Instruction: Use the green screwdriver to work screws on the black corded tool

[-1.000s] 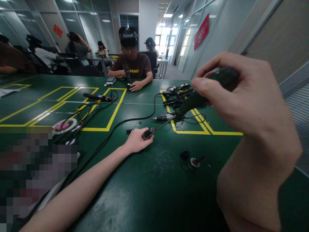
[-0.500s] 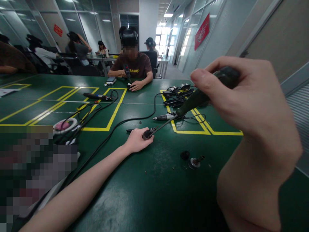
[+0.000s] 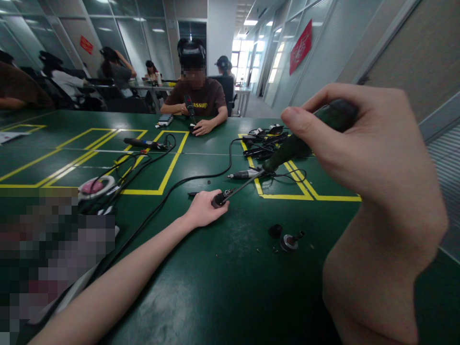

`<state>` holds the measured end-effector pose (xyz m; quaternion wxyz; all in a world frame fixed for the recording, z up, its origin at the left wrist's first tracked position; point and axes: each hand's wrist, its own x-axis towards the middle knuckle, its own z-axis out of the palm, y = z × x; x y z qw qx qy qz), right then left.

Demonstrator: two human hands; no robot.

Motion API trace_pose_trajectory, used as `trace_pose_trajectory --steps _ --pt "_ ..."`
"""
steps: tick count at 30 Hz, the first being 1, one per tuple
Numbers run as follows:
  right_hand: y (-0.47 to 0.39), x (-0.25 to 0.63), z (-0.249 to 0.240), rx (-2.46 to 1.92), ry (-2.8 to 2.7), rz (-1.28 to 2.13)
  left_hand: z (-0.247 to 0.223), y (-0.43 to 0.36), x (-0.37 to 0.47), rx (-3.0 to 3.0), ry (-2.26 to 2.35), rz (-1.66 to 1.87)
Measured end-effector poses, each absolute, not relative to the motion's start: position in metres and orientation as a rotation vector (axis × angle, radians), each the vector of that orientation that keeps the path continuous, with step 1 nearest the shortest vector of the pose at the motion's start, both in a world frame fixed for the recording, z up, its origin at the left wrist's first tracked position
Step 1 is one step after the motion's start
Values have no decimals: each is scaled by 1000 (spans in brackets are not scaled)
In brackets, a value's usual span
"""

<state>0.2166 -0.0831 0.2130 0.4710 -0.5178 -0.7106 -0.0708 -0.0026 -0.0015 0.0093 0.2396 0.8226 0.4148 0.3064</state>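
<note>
While slanting down and leftward from the right hand [image 3: 373, 143], points its tip toward the top of a dark cylinder [image 3: 217, 201]: a screwdriver [image 3: 293, 144], up and to the right of that cylinder. Keeps to one straight diagonal from handle to tip. Has a rounded, dark green handle and a slim grey metal shaft. Is grasped round the handle by the right hand's fingers, with the back end partly hidden in the palm. Cannot tell if the tip touches the cylinder, being too small to make out. Grasps the cylinder with the left hand's fingers [image 3: 223, 209], partly covering its side, over the green counter [image 3: 237, 287]. Can also see, nearer than the cylinder and to its right, a black lump [image 3: 275, 231] beside a round metal piece [image 3: 289, 242].
</note>
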Motion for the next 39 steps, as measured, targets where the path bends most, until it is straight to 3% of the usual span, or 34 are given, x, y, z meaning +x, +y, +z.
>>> trace_pose_trajectory --steps 39 --pt "-84 219 213 -1251 -1789 -168 7 0 -1 2250 1133 845"
